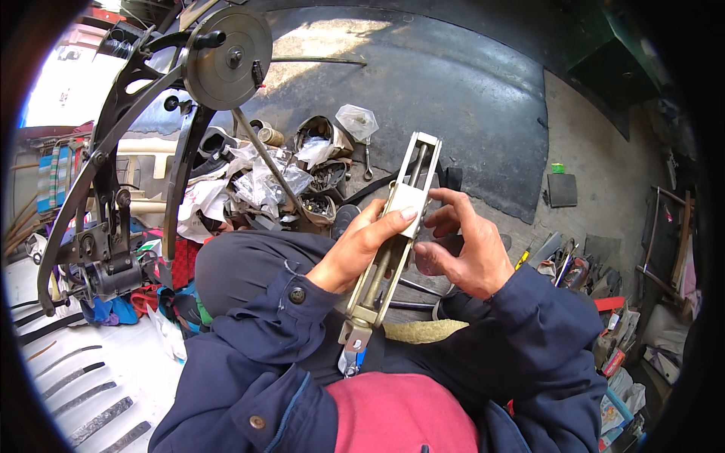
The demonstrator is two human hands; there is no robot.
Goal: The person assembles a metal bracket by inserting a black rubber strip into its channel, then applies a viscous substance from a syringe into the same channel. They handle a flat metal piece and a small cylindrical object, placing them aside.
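Note:
Upright in front of my lap is a long, narrow metal frame (411,198) with a rod running lengthwise inside it and a smooth silvery block across its middle. Its near end has a metal joint with a blue part (355,362). My left hand (370,240) grips the frame from the left, thumb lying over the block, the other fingers mostly hidden behind. On the other side, my right hand (468,245) is half curled, thumb and fingers apart. Its index fingertip is at the frame's right edge; whether it touches I cannot tell.
A black hand-cranked sewing machine with a round wheel (229,59) stands at the left. Beyond my knee sit bags of small parts (321,143) and crumpled plastic (272,185). A dark mat (468,98) covers the floor ahead. Tools (555,253) lie at the right.

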